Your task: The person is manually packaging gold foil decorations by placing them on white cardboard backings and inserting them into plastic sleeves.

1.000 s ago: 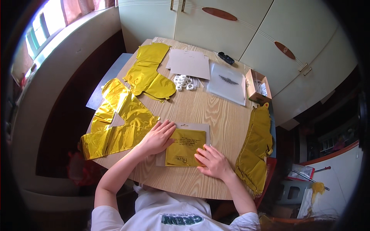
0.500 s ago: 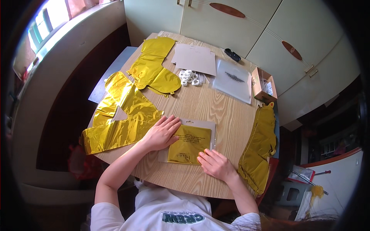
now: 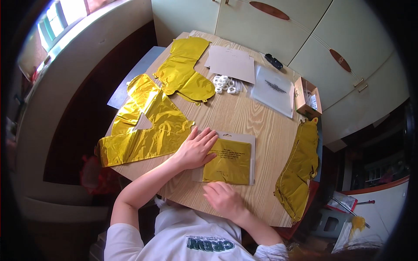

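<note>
A clear flat bag point(image 3: 252, 152) with a pale card backing lies at the near middle of the table. Inside it is a folded gold foil balloon point(image 3: 230, 163), seen beneath small print. My left hand point(image 3: 197, 148) rests flat over the bag's left part, fingers stretched toward its upper edge. Close to the bag's lower edge, my right hand point(image 3: 224, 198) hovers or lies with loosely bent fingers and nothing visible in them; whether it touches the bag is unclear. Left of the bag, a flat gold foil balloon point(image 3: 161, 130) reaches almost to my left hand.
A second gold balloon point(image 3: 183, 71) lies at the far left, a third point(image 3: 298, 172) along the right edge. At the back are grey cards point(image 3: 230, 63), white rings point(image 3: 224, 83), clear bags point(image 3: 272, 98), a black object point(image 3: 273, 61) and an open cardboard box point(image 3: 308, 98).
My right hand has moved left from the bag's lower right corner to below its lower left part. The left hand stays on the bag. The whole view has shifted slightly.
</note>
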A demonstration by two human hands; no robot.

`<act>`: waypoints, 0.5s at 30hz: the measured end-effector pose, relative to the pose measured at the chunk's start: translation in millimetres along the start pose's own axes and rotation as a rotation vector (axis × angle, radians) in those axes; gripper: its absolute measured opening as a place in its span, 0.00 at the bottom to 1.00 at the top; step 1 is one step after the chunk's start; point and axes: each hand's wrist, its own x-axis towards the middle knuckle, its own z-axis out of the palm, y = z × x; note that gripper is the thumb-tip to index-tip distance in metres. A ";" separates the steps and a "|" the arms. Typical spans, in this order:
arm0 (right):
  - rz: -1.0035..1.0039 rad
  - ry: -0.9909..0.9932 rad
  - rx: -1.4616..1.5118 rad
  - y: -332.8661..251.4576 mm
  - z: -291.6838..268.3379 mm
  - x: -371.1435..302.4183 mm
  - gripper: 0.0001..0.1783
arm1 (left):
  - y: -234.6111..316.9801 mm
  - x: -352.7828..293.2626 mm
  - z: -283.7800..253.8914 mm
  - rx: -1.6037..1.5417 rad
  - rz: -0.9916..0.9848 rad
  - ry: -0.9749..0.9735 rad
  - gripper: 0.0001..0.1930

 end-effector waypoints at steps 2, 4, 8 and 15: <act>0.084 0.012 0.053 -14.4 17.0 7.5 0.15 | 0.5 -0.9 1.3 -0.007 0.001 0.003 0.34; 0.148 0.010 0.099 -20.1 30.3 9.5 0.14 | -0.4 -0.5 1.8 -0.018 0.005 0.005 0.33; 0.222 -0.025 0.171 -26.1 36.6 13.0 0.11 | 0.0 -0.6 2.4 -0.017 0.008 0.006 0.33; 0.228 -0.092 0.124 -26.4 38.0 21.2 0.06 | -0.1 -1.3 3.7 -0.005 0.006 -0.005 0.34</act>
